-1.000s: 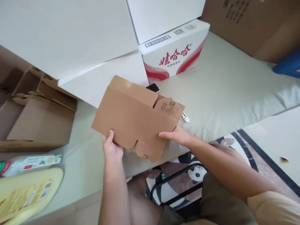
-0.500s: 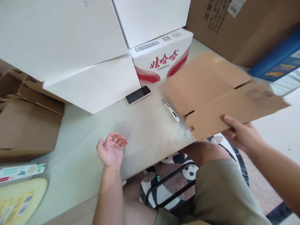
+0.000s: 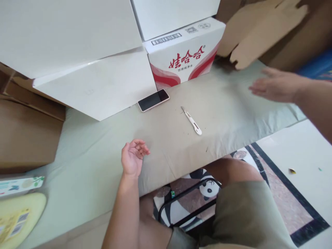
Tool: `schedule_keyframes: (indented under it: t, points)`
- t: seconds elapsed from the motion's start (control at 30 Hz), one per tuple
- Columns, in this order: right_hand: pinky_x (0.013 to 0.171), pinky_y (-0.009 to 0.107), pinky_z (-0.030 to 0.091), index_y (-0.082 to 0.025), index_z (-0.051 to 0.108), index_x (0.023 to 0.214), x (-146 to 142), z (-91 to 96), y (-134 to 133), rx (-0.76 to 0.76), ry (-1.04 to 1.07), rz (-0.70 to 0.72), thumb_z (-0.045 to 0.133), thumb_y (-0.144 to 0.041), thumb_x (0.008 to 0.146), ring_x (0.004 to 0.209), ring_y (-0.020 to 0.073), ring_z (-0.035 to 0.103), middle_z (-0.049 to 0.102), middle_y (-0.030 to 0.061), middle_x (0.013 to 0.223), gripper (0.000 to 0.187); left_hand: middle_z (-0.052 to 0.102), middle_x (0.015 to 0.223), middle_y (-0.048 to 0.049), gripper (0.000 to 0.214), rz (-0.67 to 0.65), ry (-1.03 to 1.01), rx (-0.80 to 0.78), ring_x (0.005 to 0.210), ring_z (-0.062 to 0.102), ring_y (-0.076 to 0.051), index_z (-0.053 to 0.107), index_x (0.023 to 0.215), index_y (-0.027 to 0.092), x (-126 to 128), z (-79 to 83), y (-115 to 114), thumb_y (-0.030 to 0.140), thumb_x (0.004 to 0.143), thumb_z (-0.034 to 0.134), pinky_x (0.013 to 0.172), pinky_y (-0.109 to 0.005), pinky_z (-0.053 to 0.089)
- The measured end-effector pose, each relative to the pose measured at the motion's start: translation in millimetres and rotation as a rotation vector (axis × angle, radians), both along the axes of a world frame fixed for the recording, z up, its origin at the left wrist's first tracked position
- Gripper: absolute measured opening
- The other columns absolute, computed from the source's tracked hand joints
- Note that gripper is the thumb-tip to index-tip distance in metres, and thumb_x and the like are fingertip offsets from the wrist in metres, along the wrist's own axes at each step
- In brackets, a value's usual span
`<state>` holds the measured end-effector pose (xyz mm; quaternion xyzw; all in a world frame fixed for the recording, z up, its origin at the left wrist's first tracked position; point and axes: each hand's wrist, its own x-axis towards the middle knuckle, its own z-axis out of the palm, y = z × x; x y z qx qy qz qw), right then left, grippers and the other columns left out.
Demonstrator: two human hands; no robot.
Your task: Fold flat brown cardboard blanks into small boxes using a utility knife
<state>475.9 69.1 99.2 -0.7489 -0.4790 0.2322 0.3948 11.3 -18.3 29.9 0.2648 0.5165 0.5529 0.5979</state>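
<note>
My left hand (image 3: 135, 155) rests palm up over the cloth-covered surface, fingers loosely curled and apart, holding nothing. At the right, my right hand (image 3: 276, 84) is stretched out with its fingers extended and nothing in them, slightly blurred. Beyond it a brown cardboard piece (image 3: 268, 33) with slots stands tilted near the large brown box, apart from the hand. A white craft knife (image 3: 192, 121) with its thin blade exposed lies on the cloth between my hands. Behind it, a phone (image 3: 154, 100) with a dark screen lies face up.
A white box with red lettering (image 3: 185, 57) stands at the back, beside large white panels (image 3: 98, 86). Brown cartons (image 3: 28, 135) are at the left, above a yellow packet (image 3: 22, 218). The pale cloth (image 3: 166, 138) ends at a front edge above my knees.
My right hand has moved up and away to the right and let go of the cardboard piece, which is now at the back right. My left hand has shifted slightly right.
</note>
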Motion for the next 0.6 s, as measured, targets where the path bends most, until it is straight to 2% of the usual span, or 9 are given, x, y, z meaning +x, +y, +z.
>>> schedule_keyframes:
  t: [0.03, 0.1, 0.17, 0.23, 0.27, 0.33, 0.43, 0.5, 0.6]
  points:
    - [0.079, 0.034, 0.053, -0.016, 0.066, 0.100, -6.9, -8.9, -3.0, -0.123, 0.031, 0.094, 0.066, -0.016, 0.081, 0.094, 0.0168, 0.069, 0.069, 0.0140, 0.115, 0.019, 0.058, 0.054, -0.0060, 0.042, -0.004, -0.007, 0.001, 0.050, 0.057, -0.015, 0.066, 0.067, 0.015, -0.9, -0.3, 0.6, 0.055, 0.070, 0.055, 0.049, -0.026, 0.051]
    - [0.104, 0.040, 0.043, -0.021, 0.066, 0.112, -24.8, -30.7, -16.6, -0.443, -0.053, 0.366, 0.069, -0.020, 0.080, 0.126, 0.0252, 0.057, 0.059, 0.0165, 0.137, 0.032, 0.058, 0.055, -0.0064, 0.042, -0.010, -0.022, 0.002, 0.050, 0.057, -0.015, 0.065, 0.069, 0.014, -3.5, -0.7, 0.8, 0.055, 0.073, 0.054, 0.050, -0.026, 0.051]
    - [0.117, 0.045, 0.029, -0.017, 0.064, 0.120, -46.1, -52.0, -32.0, -0.496, -0.296, 0.487, 0.072, -0.024, 0.076, 0.142, 0.0348, 0.039, 0.049, 0.0223, 0.146, 0.045, 0.058, 0.055, -0.0064, 0.043, -0.011, -0.038, 0.006, 0.050, 0.057, -0.015, 0.065, 0.070, 0.014, -6.6, -0.9, -0.4, 0.055, 0.075, 0.053, 0.050, -0.026, 0.050]
    - [0.119, 0.047, 0.024, -0.014, 0.060, 0.126, -68.3, -67.2, -41.7, -0.440, -0.472, 0.579, 0.070, -0.031, 0.078, 0.146, 0.0393, 0.030, 0.044, 0.0257, 0.148, 0.052, 0.058, 0.056, -0.0060, 0.044, -0.016, -0.048, 0.017, 0.050, 0.057, -0.015, 0.065, 0.071, 0.014, -9.1, -1.1, -3.6, 0.056, 0.076, 0.052, 0.051, -0.027, 0.050]
    - [0.118, 0.047, 0.026, -0.014, 0.057, 0.128, -79.5, -71.7, -43.5, -0.410, -0.514, 0.606, 0.067, -0.034, 0.080, 0.145, 0.0395, 0.031, 0.044, 0.0253, 0.148, 0.053, 0.059, 0.057, -0.0058, 0.043, -0.022, -0.049, 0.025, 0.051, 0.058, -0.016, 0.064, 0.071, 0.015, -10.2, -1.0, -6.1, 0.056, 0.076, 0.050, 0.051, -0.027, 0.049]
    - [0.112, 0.047, 0.035, -0.015, 0.056, 0.128, -102.1, -75.4, -42.2, -0.375, -0.560, 0.613, 0.061, -0.042, 0.084, 0.137, 0.0388, 0.044, 0.049, 0.0247, 0.144, 0.051, 0.059, 0.057, -0.0052, 0.043, -0.027, -0.058, 0.035, 0.051, 0.057, -0.015, 0.064, 0.072, 0.016, -12.2, -0.3, -12.4, 0.056, 0.078, 0.048, 0.051, -0.027, 0.048]
    - [0.096, 0.046, 0.047, -0.015, 0.060, 0.115, -135.1, -73.7, -35.0, -0.375, -0.636, 0.594, 0.057, -0.050, 0.084, 0.105, 0.0353, 0.064, 0.064, 0.0240, 0.120, 0.046, 0.060, 0.058, -0.0044, 0.042, -0.047, -0.098, 0.064, 0.051, 0.057, -0.015, 0.062, 0.072, 0.017, -17.1, 3.2, -22.9, 0.056, 0.078, 0.048, 0.052, -0.027, 0.046]
    - [0.082, 0.042, 0.050, -0.018, 0.062, 0.103, -153.5, -72.0, -31.2, -0.407, -0.667, 0.647, 0.058, -0.045, 0.082, 0.085, 0.0295, 0.066, 0.070, 0.0167, 0.098, 0.035, 0.060, 0.059, -0.0036, 0.043, -0.056, -0.127, 0.113, 0.052, 0.058, -0.014, 0.062, 0.075, 0.017, -22.9, 7.2, -29.1, 0.057, 0.077, 0.047, 0.054, -0.027, 0.046]
    - [0.068, 0.036, 0.048, -0.020, 0.061, 0.090, -172.8, -69.2, -28.9, -0.475, -0.772, 0.673, 0.059, -0.033, 0.076, 0.070, 0.0245, 0.064, 0.068, 0.0089, 0.077, 0.020, 0.060, 0.059, -0.0020, 0.044, -0.054, -0.169, 0.173, 0.052, 0.058, -0.013, 0.061, 0.077, 0.017, -35.7, 13.9, -37.2, 0.058, 0.078, 0.045, 0.054, -0.025, 0.044]
